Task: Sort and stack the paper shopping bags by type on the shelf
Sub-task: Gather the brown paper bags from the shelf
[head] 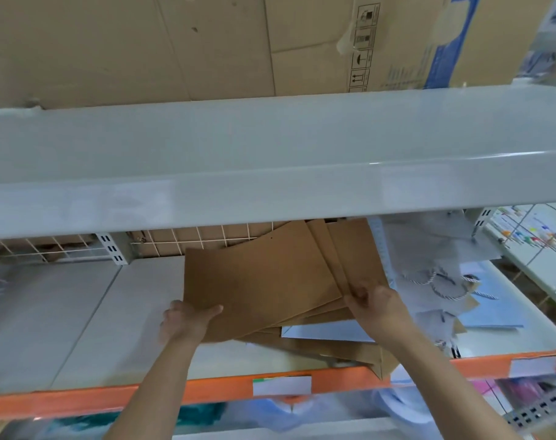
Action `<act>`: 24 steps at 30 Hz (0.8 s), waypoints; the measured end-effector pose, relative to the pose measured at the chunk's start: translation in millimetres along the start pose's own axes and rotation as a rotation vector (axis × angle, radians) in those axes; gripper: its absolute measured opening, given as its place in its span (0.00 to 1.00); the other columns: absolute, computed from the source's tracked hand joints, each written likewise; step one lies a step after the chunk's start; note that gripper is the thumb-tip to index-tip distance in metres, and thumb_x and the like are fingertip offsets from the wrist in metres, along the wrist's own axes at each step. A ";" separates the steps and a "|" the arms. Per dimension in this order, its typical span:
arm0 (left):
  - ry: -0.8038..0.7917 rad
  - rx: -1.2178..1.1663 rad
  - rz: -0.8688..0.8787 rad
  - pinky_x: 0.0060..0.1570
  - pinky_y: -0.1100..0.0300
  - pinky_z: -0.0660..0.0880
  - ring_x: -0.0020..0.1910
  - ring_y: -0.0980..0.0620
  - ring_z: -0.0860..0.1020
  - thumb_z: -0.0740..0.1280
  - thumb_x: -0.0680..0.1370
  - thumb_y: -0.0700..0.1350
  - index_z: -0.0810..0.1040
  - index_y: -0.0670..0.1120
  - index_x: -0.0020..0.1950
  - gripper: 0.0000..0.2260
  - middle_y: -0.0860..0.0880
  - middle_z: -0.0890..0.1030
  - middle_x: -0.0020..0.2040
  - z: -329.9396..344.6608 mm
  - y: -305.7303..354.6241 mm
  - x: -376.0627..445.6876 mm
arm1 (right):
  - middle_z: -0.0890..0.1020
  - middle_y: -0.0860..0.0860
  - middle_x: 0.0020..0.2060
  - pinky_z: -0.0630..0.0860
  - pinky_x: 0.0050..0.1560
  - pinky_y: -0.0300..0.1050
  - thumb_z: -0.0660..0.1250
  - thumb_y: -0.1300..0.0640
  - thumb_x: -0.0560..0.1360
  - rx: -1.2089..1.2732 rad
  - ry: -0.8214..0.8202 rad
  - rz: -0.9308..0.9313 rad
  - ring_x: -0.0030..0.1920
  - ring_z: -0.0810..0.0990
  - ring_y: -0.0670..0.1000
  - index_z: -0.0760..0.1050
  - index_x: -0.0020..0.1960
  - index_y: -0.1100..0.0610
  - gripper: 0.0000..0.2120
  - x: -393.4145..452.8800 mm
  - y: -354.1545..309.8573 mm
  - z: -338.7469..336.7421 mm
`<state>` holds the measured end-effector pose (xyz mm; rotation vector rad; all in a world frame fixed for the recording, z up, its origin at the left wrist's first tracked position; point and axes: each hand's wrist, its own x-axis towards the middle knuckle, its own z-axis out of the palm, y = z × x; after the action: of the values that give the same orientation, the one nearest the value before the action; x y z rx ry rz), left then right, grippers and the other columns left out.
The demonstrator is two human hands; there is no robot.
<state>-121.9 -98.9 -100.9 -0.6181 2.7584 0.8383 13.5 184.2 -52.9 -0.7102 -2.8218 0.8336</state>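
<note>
a large cardboard box [206,42] is seen on the upper shelf [270,147], whose grey front edge spans the whole view. below it, the lower shelf [79,312] is shown with pale grey boards and an orange front rail [206,389] carrying white labels. a wire grid [206,236] is fitted at the back. a fanned stack of flat brown paper bags [264,277] is held on the lower shelf, right of centre, its far end tilted up toward the grid. more brown bags [334,350] are left flat beneath it, near the rail. a heap of white bags [438,274] with twisted cord handles is piled just to the right. the left hand [187,319] is wrapped around the stack's near left corner, thumb on top. the right hand [375,300] is clamped on the stack's near right edge, its fingers curled over the sheets.
</note>
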 end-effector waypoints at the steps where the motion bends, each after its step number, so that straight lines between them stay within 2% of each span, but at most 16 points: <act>1: -0.005 -0.105 0.043 0.54 0.50 0.72 0.60 0.38 0.75 0.74 0.69 0.59 0.68 0.37 0.67 0.36 0.38 0.75 0.63 -2.8 -2.2 0.8 | 0.76 0.54 0.43 0.67 0.40 0.43 0.63 0.53 0.77 -0.005 0.015 0.021 0.43 0.73 0.55 0.75 0.49 0.59 0.09 2.9 -2.4 3.2; 4: -0.050 -0.397 0.116 0.45 0.54 0.73 0.49 0.42 0.78 0.74 0.72 0.50 0.75 0.40 0.60 0.22 0.41 0.80 0.55 -19.8 -13.5 2.2 | 0.74 0.56 0.54 0.72 0.51 0.47 0.63 0.50 0.77 -0.069 0.040 0.048 0.55 0.73 0.57 0.73 0.58 0.60 0.16 10.0 -10.4 15.8; 7: -0.082 -0.688 0.128 0.40 0.57 0.72 0.44 0.50 0.78 0.75 0.71 0.46 0.76 0.47 0.55 0.15 0.47 0.81 0.48 -42.5 -33.9 2.7 | 0.73 0.55 0.59 0.71 0.54 0.48 0.63 0.38 0.74 -0.241 0.076 0.058 0.60 0.70 0.57 0.70 0.62 0.59 0.28 10.7 -22.0 29.0; 8: -0.076 -0.734 0.140 0.40 0.57 0.72 0.44 0.50 0.78 0.75 0.71 0.46 0.76 0.47 0.55 0.15 0.48 0.81 0.48 -49.7 -41.3 3.2 | 0.72 0.54 0.59 0.72 0.54 0.48 0.63 0.33 0.71 -0.315 0.085 0.066 0.60 0.70 0.57 0.69 0.63 0.58 0.33 10.7 -26.3 33.2; 10: -0.052 -0.780 0.166 0.47 0.52 0.75 0.48 0.47 0.79 0.74 0.72 0.46 0.75 0.47 0.58 0.17 0.47 0.81 0.50 -62.9 -54.6 4.6 | 0.71 0.53 0.59 0.71 0.53 0.47 0.62 0.27 0.67 -0.421 0.098 0.093 0.59 0.70 0.56 0.68 0.64 0.58 0.40 9.6 -34.1 41.5; 12: -0.029 -0.816 0.176 0.51 0.49 0.75 0.50 0.45 0.79 0.74 0.72 0.46 0.76 0.48 0.60 0.18 0.48 0.81 0.52 -72.8 -66.8 4.1 | 0.70 0.54 0.58 0.71 0.52 0.46 0.63 0.27 0.66 -0.452 0.103 0.103 0.57 0.71 0.56 0.66 0.65 0.58 0.41 10.9 -39.1 47.2; 15: -0.010 -0.873 0.177 0.50 0.50 0.75 0.49 0.46 0.80 0.74 0.72 0.46 0.76 0.51 0.58 0.16 0.51 0.82 0.50 -80.4 -83.5 1.9 | 0.71 0.56 0.60 0.72 0.54 0.48 0.69 0.34 0.67 -0.368 0.044 0.155 0.57 0.75 0.57 0.61 0.69 0.61 0.42 19.8 -45.4 45.7; 17: -0.008 -0.868 0.160 0.51 0.50 0.75 0.49 0.47 0.80 0.73 0.73 0.48 0.75 0.53 0.59 0.17 0.53 0.82 0.50 -81.5 -90.7 -1.0 | 0.75 0.55 0.57 0.73 0.52 0.49 0.72 0.41 0.69 -0.246 -0.023 0.205 0.56 0.77 0.57 0.58 0.68 0.61 0.39 24.5 -50.6 41.4; 19: 0.007 -0.849 0.149 0.48 0.53 0.74 0.46 0.50 0.78 0.72 0.74 0.48 0.72 0.53 0.58 0.16 0.54 0.80 0.49 -80.6 -95.6 -4.3 | 0.78 0.52 0.47 0.72 0.46 0.47 0.70 0.47 0.71 -0.181 -0.060 0.213 0.50 0.79 0.55 0.59 0.64 0.60 0.31 24.1 -54.7 40.1; 21: 0.037 -0.821 0.141 0.48 0.52 0.73 0.44 0.51 0.76 0.71 0.75 0.46 0.69 0.52 0.57 0.15 0.52 0.78 0.47 -79.8 -101.2 -6.4 | 0.75 0.50 0.38 0.70 0.42 0.44 0.66 0.50 0.74 -0.153 -0.067 0.184 0.42 0.76 0.55 0.62 0.63 0.59 0.23 22.6 -55.4 41.7; 23: 0.053 -0.757 0.128 0.46 0.50 0.76 0.47 0.46 0.76 0.68 0.77 0.46 0.67 0.52 0.60 0.15 0.48 0.76 0.51 -80.7 -108.4 -8.0 | 0.75 0.51 0.36 0.69 0.40 0.45 0.63 0.53 0.75 -0.064 -0.014 0.133 0.39 0.74 0.56 0.65 0.60 0.58 0.17 20.5 -51.4 43.2; 24: 0.059 -0.736 0.125 0.42 0.51 0.78 0.48 0.44 0.76 0.67 0.78 0.46 0.67 0.52 0.61 0.15 0.48 0.75 0.53 -83.2 -112.9 -10.2 | 0.75 0.52 0.35 0.69 0.39 0.46 0.61 0.56 0.75 0.001 0.031 0.104 0.38 0.74 0.57 0.66 0.59 0.58 0.14 19.4 -50.3 44.4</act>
<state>-67.9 -227.7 -84.5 -0.5771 2.4982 1.9142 -34.5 134.6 -63.6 -0.8687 -2.7775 0.8316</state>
